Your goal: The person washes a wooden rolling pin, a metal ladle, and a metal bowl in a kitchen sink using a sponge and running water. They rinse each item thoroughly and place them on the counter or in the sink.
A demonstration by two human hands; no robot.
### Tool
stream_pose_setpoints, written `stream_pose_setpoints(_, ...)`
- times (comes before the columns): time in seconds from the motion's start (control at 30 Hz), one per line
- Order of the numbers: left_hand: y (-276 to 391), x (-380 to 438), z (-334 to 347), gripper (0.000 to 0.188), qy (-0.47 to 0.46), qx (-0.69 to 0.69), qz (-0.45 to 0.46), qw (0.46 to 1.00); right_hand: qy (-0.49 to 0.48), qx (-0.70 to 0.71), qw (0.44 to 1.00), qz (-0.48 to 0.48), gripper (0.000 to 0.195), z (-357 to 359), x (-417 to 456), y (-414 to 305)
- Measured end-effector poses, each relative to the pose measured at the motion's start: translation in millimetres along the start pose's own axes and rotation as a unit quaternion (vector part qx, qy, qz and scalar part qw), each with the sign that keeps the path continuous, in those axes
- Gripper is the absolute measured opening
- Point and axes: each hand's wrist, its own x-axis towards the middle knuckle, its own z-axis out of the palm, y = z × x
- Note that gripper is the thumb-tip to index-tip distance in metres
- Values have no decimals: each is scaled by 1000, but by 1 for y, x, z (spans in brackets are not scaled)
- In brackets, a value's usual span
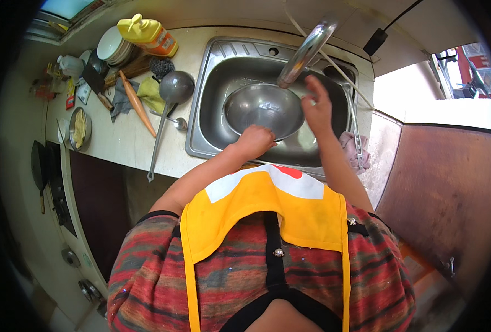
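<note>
A round stainless steel bowl point(266, 108) sits in the metal sink basin point(214, 83), under the curved chrome faucet point(311, 47). My left hand point(257, 141) grips the bowl's near rim, its fingers curled over the edge. Right of the bowl and close to the faucet's spout, my right hand point(318, 106) is raised with its fingers apart and holds nothing. Whether water runs from the spout I cannot tell. The bowl's inside looks shiny and wet.
Left of the sink lie a metal ladle point(177, 88), a wooden rolling pin point(137, 103), a green cloth point(150, 95) and a black scrubber point(161, 67). Behind them stand a yellow pump bottle point(150, 36) and stacked bowls point(111, 46). A pink cloth point(353, 151) lies at the sink's right edge.
</note>
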Motion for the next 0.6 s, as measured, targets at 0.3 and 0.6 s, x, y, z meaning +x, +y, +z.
stream_pose_setpoints(0.3, 3, 8, -9, 21, 86, 34, 40, 995, -63, -154, 973, -159, 55, 2, 23, -5)
stream_pose_setpoints(0.6, 5, 10, -10, 19, 106, 40, 52, 992, 86, -1, 976, 200, 45, 4, -23, 9)
